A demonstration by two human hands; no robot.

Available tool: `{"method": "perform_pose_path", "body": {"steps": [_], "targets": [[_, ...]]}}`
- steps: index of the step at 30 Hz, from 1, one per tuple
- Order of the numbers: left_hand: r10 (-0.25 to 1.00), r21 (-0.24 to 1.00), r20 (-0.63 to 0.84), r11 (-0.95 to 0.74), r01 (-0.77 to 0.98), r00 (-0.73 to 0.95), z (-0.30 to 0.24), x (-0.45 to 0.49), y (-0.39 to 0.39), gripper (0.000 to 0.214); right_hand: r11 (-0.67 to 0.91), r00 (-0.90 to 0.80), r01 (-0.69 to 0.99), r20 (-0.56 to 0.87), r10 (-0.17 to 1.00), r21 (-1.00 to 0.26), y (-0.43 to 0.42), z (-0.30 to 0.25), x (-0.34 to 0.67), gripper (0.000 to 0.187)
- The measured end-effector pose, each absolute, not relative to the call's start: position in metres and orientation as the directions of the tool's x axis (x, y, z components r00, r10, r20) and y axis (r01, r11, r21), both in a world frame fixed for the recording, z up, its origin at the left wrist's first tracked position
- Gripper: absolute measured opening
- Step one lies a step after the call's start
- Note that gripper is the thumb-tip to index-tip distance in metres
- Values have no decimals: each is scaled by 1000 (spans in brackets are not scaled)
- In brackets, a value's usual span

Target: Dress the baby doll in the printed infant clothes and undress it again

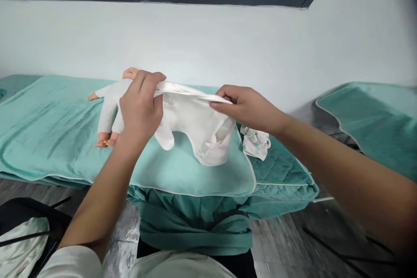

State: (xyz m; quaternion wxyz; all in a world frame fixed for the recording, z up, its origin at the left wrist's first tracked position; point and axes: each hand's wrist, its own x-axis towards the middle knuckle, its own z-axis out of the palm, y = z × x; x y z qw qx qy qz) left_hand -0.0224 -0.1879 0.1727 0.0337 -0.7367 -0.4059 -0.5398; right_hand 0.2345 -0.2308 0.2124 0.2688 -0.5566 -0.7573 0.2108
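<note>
A white baby garment (pixel 198 119) hangs stretched sideways between my two hands, above the green bed cover. My left hand (pixel 141 100) is closed on its left end, and its fingertips are partly hidden. At the other end, my right hand (pixel 239 102) pinches the upper edge between thumb and fingers. One rounded sleeve or leg end droops near my left hand, and a wider bunched part hangs below my right. Behind my left hand lies a baby doll (pixel 110 106) in a pale outfit, its head and body partly covered from view by that hand.
A small folded printed cloth (pixel 256 142) rests on the quilted part of the green bed (pixel 283 169). A white wall (pixel 195 39) rises behind. Another green-covered surface (pixel 374 108) stands at the right. A black chair (pixel 29 208) with pale fabric is at lower left.
</note>
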Motion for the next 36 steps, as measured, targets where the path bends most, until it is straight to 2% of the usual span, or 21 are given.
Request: {"method": "perform_pose_path", "body": {"steps": [3,6,9,12,14,16,18,20,22,26,28,30,34,36], "targets": [[600,494,799,-690,528,36,173,-27,-189,33,280,-449,623,-41,893,-730,-235,218,242,37],[634,561,773,-677,477,-10,177,-33,-190,34,283,-480,671,-110,870,-685,-241,226,245,43],[681,585,732,-629,511,0,180,-42,-191,28,277,-314,817,13,949,-506,-239,228,250,46],[785,635,618,-523,569,32,178,-49,-190,22,175,-131,955,190,973,-239,-230,218,258,40],[868,682,495,-416,602,39,174,-52,-190,22,105,-88,990,161,983,-97,-223,207,266,38],[941,729,336,-292,619,49,169,-57,-190,25,102,-101,993,18,995,-59,-220,195,275,39],[985,769,157,-167,617,71,162,-63,-189,32,139,-155,981,-111,982,-135,-219,187,286,43],[997,793,28,-67,606,73,155,-70,-187,37,156,-197,957,-150,969,-246,-220,181,295,46],[999,809,-16,-14,588,47,149,-76,-184,40,158,-199,940,-108,974,-302,-220,176,302,44],[999,860,-9,-13,510,42,141,-78,-181,43,135,-115,958,91,989,-253,-217,167,303,26],[999,894,17,-33,446,41,139,-75,-180,46,142,-110,947,123,986,-289,-216,164,298,25],[998,926,19,-39,375,57,137,-73,-180,50,163,-149,899,67,987,-407,-217,163,295,31],[983,979,-70,36,198,168,133,-77,-180,62,117,-336,676,-163,928,-728,-220,165,295,42],[980,988,-74,46,148,186,134,-80,-180,65,72,-400,560,-193,896,-825,-222,168,298,45]]}}
